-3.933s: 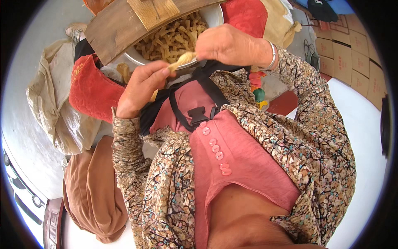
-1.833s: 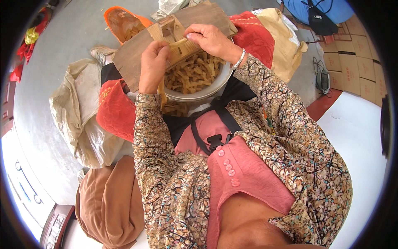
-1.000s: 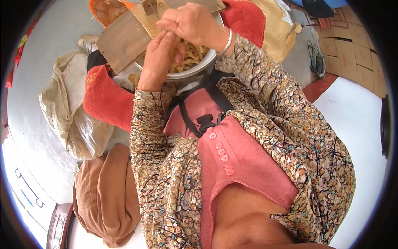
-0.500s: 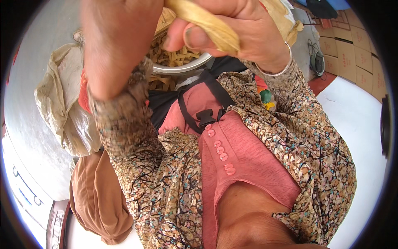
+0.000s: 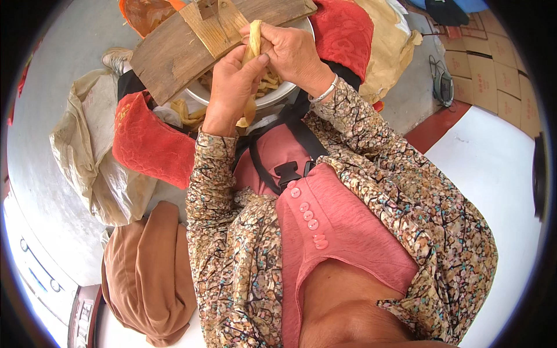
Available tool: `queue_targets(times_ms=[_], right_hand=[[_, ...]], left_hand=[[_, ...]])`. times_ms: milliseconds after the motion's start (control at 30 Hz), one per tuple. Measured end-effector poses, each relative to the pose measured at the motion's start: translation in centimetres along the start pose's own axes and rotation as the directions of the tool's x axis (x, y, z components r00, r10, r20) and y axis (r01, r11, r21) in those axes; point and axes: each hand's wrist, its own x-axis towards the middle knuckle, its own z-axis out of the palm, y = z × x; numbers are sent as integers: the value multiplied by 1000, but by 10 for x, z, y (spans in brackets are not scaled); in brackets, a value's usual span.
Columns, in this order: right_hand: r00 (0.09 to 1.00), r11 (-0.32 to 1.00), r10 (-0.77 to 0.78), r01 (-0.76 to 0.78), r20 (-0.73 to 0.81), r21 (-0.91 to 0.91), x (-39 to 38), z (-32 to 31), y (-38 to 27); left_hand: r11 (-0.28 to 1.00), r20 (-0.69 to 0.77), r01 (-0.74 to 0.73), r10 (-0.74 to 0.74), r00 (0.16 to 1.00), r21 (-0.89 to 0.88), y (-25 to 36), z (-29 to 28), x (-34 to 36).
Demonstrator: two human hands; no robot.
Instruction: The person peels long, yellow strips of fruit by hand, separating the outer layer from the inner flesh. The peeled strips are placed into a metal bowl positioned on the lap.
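Observation:
Above a metal basin point(image 5: 277, 97), my two hands meet on a limp, pale yellow strip point(image 5: 255, 36) that looks like dried plant leaf or husk. The strip bends over between my fingers. My left hand point(image 5: 234, 84) pinches it from the left, thumb and forefinger pressed together. My right hand point(image 5: 297, 58), with a bangle at the wrist, grips it from the other side. A lower length of strip hangs below my left hand. Many small yellow-brown pieces fill the basin, partly hidden by my hands and by a wooden board point(image 5: 165, 61) lying across it.
Red cloth point(image 5: 152, 139) covers my left knee, and more red cloth point(image 5: 342, 35) my right. An orange container point(image 5: 145, 16) stands beyond the board. Left lie a plastic sack point(image 5: 96, 151) and brown fabric point(image 5: 148, 272); right, a tan sack point(image 5: 389, 46) and cardboard boxes point(image 5: 493, 75).
Both hands have come down, away from close to the camera, to just above the basin, still holding the strip. The wooden board and red knee cloths have come into fuller view.

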Motion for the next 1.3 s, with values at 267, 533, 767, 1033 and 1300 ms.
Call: queue_targets(times_ms=[267, 533, 767, 1033, 1300], right_hand=[[855, 892, 250, -385, 454, 235, -33, 8, 18], [640, -32, 178, -756, 748, 654, -49, 15, 18], [961, 872, -21, -116, 275, 475, -34, 10, 17], [999, 907, 22, -37, 42, 419, -26, 13, -3], [914, 486, 404, -187, -29, 854, 29, -11, 48]], left_hand=[[14, 194, -249, 586, 787, 968, -13, -3, -26], [416, 140, -408, 540, 830, 813, -20, -10, -23], [776, -24, -133, 187, 982, 617, 0, 2, -24], [906, -239, -93, 207, 949, 414, -14, 3, -3], [980, -173, 178, -161, 972, 85, -28, -10, -65]])
